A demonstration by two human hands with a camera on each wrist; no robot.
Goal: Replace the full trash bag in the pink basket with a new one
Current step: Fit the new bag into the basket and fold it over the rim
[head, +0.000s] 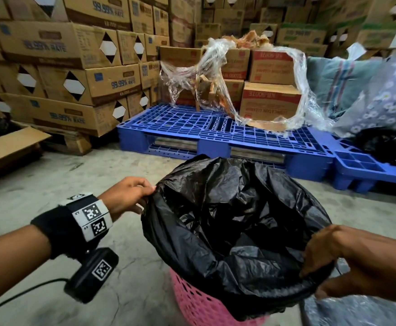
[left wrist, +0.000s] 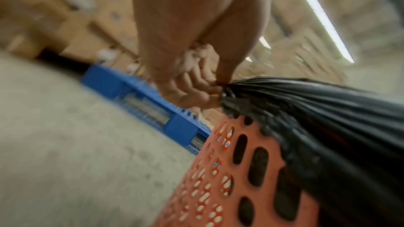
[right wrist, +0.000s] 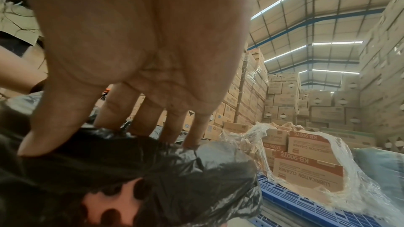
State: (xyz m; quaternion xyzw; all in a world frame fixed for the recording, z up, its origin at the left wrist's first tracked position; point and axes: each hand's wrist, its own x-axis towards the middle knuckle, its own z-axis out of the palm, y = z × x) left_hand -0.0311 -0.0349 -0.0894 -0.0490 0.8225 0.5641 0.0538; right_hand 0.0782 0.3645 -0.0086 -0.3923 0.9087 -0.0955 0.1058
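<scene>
The crinkled black plastic trash bag (head: 237, 222) is seated in the pink perforated basket (head: 199, 304); its mouth is pinched by the left hand (head: 126, 196) leftward and gripped by the right hand (head: 357, 262) at the near-right rim.

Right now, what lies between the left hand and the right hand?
The open mouth of the black bag, stretched over the pink basket. The left hand pinches one edge, the right hand grips the opposite edge. The head view shows this.
</scene>
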